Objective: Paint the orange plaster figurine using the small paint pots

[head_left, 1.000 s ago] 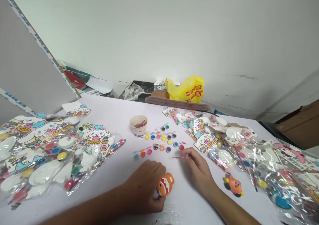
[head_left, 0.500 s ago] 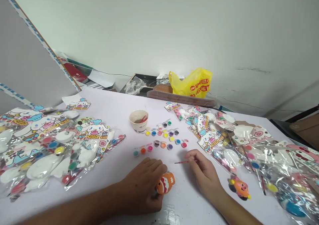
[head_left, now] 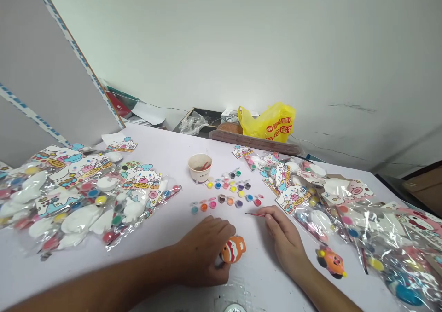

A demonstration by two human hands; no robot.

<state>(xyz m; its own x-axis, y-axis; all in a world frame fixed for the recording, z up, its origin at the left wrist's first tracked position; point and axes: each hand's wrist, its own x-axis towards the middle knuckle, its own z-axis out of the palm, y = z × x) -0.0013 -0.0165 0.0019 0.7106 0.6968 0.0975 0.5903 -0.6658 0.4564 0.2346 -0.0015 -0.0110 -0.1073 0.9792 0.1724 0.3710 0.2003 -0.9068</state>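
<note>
My left hand (head_left: pixel 206 252) is closed on an orange figurine (head_left: pixel 234 249) with white and red markings, near the table's front. To its right, my right hand (head_left: pixel 282 238) pinches a thin red paintbrush (head_left: pixel 254 214), whose tip points left, apart from the figurine. Beyond both hands lie rows of small open paint pots (head_left: pixel 230 201) in several colours. A paper cup (head_left: pixel 200 169) with red sticks in it stands behind my left hand. Right of my right hand lies an orange, yellow and black figurine (head_left: pixel 332 262).
Plastic packets (head_left: pixel 81 217) with white shapes and paints cover the table's left side. More packets (head_left: pixel 321 220) lie on the right. A yellow bag (head_left: pixel 267 122) and a tray rest at the back by the wall. Clear tape lies at the front edge.
The view has shifted a little, so the cup and left packets appear further right. The brush tip has moved slightly up and right, toward the red paint pot. Both hands keep their hold.
</note>
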